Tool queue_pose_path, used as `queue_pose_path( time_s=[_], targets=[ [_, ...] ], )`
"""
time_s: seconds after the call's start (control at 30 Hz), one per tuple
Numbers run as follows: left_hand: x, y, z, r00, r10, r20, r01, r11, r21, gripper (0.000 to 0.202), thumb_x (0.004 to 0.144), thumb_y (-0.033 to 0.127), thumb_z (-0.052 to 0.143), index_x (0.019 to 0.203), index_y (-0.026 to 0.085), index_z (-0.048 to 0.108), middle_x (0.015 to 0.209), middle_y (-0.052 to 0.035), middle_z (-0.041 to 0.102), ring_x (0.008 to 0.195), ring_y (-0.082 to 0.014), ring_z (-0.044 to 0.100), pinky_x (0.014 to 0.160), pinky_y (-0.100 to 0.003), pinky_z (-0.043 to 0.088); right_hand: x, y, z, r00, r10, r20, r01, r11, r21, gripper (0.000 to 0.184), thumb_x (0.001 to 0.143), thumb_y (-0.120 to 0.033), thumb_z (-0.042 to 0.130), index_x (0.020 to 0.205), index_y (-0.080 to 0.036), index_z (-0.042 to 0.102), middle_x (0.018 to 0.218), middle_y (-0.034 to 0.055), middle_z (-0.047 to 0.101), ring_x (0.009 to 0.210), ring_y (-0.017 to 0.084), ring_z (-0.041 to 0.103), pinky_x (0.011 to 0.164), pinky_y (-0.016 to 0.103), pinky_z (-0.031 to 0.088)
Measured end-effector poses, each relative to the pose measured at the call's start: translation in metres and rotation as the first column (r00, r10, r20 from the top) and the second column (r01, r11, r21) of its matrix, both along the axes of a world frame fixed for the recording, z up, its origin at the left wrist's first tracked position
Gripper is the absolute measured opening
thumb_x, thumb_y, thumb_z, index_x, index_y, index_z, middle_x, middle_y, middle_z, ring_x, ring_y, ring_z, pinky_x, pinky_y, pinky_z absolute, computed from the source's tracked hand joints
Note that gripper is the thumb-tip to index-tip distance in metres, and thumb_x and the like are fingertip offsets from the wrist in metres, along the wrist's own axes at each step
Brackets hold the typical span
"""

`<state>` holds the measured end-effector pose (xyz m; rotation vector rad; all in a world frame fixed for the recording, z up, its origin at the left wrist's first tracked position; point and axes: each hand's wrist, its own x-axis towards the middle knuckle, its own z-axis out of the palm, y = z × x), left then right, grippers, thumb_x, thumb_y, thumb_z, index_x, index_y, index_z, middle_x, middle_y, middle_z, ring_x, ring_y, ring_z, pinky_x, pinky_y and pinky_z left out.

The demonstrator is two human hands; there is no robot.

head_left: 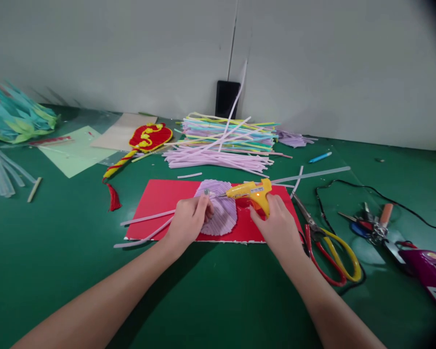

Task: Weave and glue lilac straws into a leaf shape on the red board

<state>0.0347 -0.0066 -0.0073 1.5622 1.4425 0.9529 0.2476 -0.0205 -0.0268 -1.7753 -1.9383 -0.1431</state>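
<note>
My right hand [279,222] grips a yellow hot glue gun [252,191], with a glue stick [312,174] out of its back. Its nozzle points left, close to the fingertips of my left hand [192,214]. These fingers are pinched together over a lavender round piece [221,215] made of pipe cleaners laid side by side. Two loose lavender pipe cleaner ends [145,218] trail out to the left from under that hand. The round piece lies on a red board [163,191]; my left hand covers part of it.
Bundled pastel pipe cleaners [218,157] lie behind the board, before a phone [226,99] against the wall. To the right are scissors [334,252], a black cord [378,191], keys [376,228] and a purple tool [427,271]. A red fan-shaped ornament [150,137] lies left.
</note>
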Motion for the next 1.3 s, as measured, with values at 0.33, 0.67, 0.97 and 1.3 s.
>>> queue_pose_path(
  time_s=[0.33, 0.67, 0.97, 1.3],
  targets=[
    [0.0012, -0.0004, 0.0022, 1.000, -0.005, 0.018, 0.005, 1.000, 0.006, 0.052, 0.094, 0.047, 0.033, 0.058, 0.017, 0.056, 0.054, -0.0007, 0.059, 0.049, -0.0117, 0.055, 0.051, -0.021, 0.042, -0.0003, 0.0018, -0.0016, 0.998, 0.062, 0.001, -0.062, 0.998, 0.000, 0.042, 0.090, -0.040, 0.040, 0.119, -0.012, 0.051, 0.098, 0.0158, 0.060, 0.084, 0.028, 0.061, 0.065, 0.038, 0.052],
    [0.0004, 0.0000, 0.0025, 1.000, -0.025, 0.005, 0.025, 0.999, 0.024, 0.053, 0.094, 0.046, 0.031, 0.059, 0.016, 0.057, 0.055, -0.0016, 0.059, 0.051, -0.0118, 0.056, 0.051, -0.021, 0.043, -0.0002, 0.0023, 0.0003, 0.995, 0.094, 0.025, -0.094, 0.996, -0.014, 0.041, 0.090, -0.034, 0.041, 0.116, -0.004, 0.053, 0.095, 0.0177, 0.060, 0.084, 0.028, 0.060, 0.065, 0.038, 0.051],
    [0.0001, 0.0001, 0.0015, 1.000, -0.022, -0.010, 0.022, 0.999, 0.023, 0.053, 0.095, 0.046, 0.031, 0.060, 0.017, 0.058, 0.055, -0.0012, 0.059, 0.050, -0.0120, 0.056, 0.051, -0.021, 0.043, 0.0020, 0.0022, -0.0009, 0.995, 0.095, 0.005, -0.095, 0.995, -0.031, 0.038, 0.091, -0.033, 0.038, 0.117, -0.011, 0.053, 0.098, 0.0167, 0.061, 0.086, 0.029, 0.061, 0.069, 0.040, 0.052],
    [0.0006, 0.0003, 0.0022, 1.000, -0.023, -0.002, 0.023, 1.000, 0.019, 0.054, 0.095, 0.048, 0.031, 0.059, 0.017, 0.056, 0.054, -0.0008, 0.059, 0.050, -0.0120, 0.056, 0.051, -0.021, 0.043, 0.0022, 0.0021, 0.0008, 0.995, 0.100, -0.019, -0.101, 0.993, -0.061, 0.039, 0.091, -0.031, 0.035, 0.118, -0.010, 0.054, 0.098, 0.0178, 0.061, 0.088, 0.030, 0.062, 0.070, 0.042, 0.052]
  ],
)
